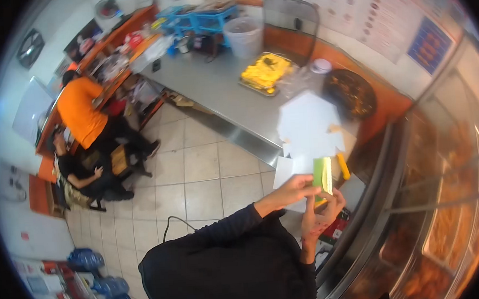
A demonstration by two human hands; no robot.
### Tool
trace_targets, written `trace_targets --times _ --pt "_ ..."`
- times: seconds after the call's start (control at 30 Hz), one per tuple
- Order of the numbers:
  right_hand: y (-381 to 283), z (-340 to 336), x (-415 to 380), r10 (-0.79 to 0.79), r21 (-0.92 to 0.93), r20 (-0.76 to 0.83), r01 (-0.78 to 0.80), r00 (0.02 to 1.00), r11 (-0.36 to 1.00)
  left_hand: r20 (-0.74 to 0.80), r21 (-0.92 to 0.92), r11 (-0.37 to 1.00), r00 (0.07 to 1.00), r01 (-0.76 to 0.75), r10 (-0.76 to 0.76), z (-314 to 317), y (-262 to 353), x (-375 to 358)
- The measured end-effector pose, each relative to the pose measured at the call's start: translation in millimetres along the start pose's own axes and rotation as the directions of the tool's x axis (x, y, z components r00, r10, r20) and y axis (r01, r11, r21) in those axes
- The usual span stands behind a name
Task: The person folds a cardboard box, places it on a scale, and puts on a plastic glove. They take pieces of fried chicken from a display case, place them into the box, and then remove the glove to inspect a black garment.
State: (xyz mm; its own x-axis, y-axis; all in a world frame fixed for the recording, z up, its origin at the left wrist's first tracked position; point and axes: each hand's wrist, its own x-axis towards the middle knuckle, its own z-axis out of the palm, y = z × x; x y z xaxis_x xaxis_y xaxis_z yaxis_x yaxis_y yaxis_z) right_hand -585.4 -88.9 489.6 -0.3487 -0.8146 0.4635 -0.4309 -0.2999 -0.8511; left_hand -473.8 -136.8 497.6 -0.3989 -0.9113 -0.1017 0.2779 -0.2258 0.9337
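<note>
Both of my hands are at a small green and pale-yellow packet held upright in front of my body. My left hand pinches its lower left edge between thumb and fingers. From below, my right hand grips its lower end with bent fingers, and a bit of yellow shows there. Just beyond the packet a white cut cardboard sheet with notched edges lies flat on the steel table. On the sheet's right side rests a yellow-handled tool. What is printed on the packet is too blurred to read.
A tray of yellow pieces, a white bucket and a dark round pan stand on the table. A glass food case runs along my right. Two people, one in an orange shirt, are at the left.
</note>
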Motion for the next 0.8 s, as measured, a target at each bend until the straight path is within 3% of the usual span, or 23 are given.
trace_targets --times 0.03,0.13,0.17,0.2,0.23,0.27,0.3,0.33,0.37,0.43,0.47,0.5,0.57,0.63,0.7,0.77,0.8 --pt "-3 5 0 -0.013 0.014 0.030 0.013 0.999 1.000 0.072 0.071 0.992 0.992 -0.105 0.100 -3 -1 -4" --pt "-14 18 8 -0.006 -0.044 0.320 0.021 0.947 0.999 -0.028 0.064 0.998 1.000 -0.011 0.013 -38 -9 -11" --pt "-12 24 9 0.002 -0.048 0.326 0.015 0.945 0.999 -0.071 0.107 0.994 0.997 0.032 -0.024 -48 -9 -15" --pt "-1 24 14 0.138 0.229 0.339 -0.224 0.931 0.947 -0.097 0.201 0.980 0.995 0.000 0.020 -49 -9 -14" --pt "10 19 19 0.263 0.473 0.377 -0.429 0.888 0.770 -0.086 0.197 0.980 0.996 0.007 0.010 -46 -12 -15" --pt "10 11 31 0.203 0.225 0.308 -0.279 0.929 0.934 -0.179 0.284 0.958 0.979 -0.040 0.094 -41 -8 -18" --pt "20 10 38 0.228 0.207 0.268 -0.287 0.936 0.935 -0.244 0.376 0.923 0.953 -0.080 0.181 -35 -8 -19" --pt "39 10 42 0.089 0.071 0.285 -0.114 0.954 0.991 -0.224 0.416 0.909 0.967 -0.019 0.122 -34 -16 -17" --pt "59 1 42 -0.021 -0.084 0.309 0.050 0.951 0.995 -0.212 0.485 0.874 0.965 -0.035 0.157 -24 -15 -19" --pt "65 14 31 0.088 0.256 0.190 -0.136 0.978 0.957 -0.127 0.542 0.836 0.976 -0.083 0.179 -29 -13 -8" --pt "84 20 28 0.084 -0.022 0.233 -0.082 0.969 0.996 -0.079 0.532 0.842 0.985 -0.092 0.157 -41 -22 -3" --pt "98 19 24 0.142 -0.302 0.281 -0.054 0.949 0.952 -0.034 0.560 0.822 0.988 -0.105 0.150 -51 -25 2" --pt "80 12 19 0.054 -0.202 -0.015 -0.056 0.998 0.978 0.044 0.643 0.757 0.992 -0.117 0.116 -50 -19 13" --pt "67 17 17 0.187 0.092 -0.200 -0.172 0.962 0.981 0.180 0.687 0.709 0.983 -0.158 0.044 -55 -11 21" --pt "64 16 12 0.178 -0.037 -0.323 -0.200 0.930 0.979 0.336 0.801 0.548 0.939 -0.240 -0.079 -57 -31 39" --pt "57 9 9 0.152 -0.132 -0.393 -0.219 0.907 0.967 0.411 0.724 0.626 0.910 -0.291 -0.052 -32 -24 47" --pt "52 1 7 0.168 -0.192 -0.309 -0.234 0.936 0.953 0.406 0.657 0.698 0.914 -0.286 -0.008 -22 -20 48"
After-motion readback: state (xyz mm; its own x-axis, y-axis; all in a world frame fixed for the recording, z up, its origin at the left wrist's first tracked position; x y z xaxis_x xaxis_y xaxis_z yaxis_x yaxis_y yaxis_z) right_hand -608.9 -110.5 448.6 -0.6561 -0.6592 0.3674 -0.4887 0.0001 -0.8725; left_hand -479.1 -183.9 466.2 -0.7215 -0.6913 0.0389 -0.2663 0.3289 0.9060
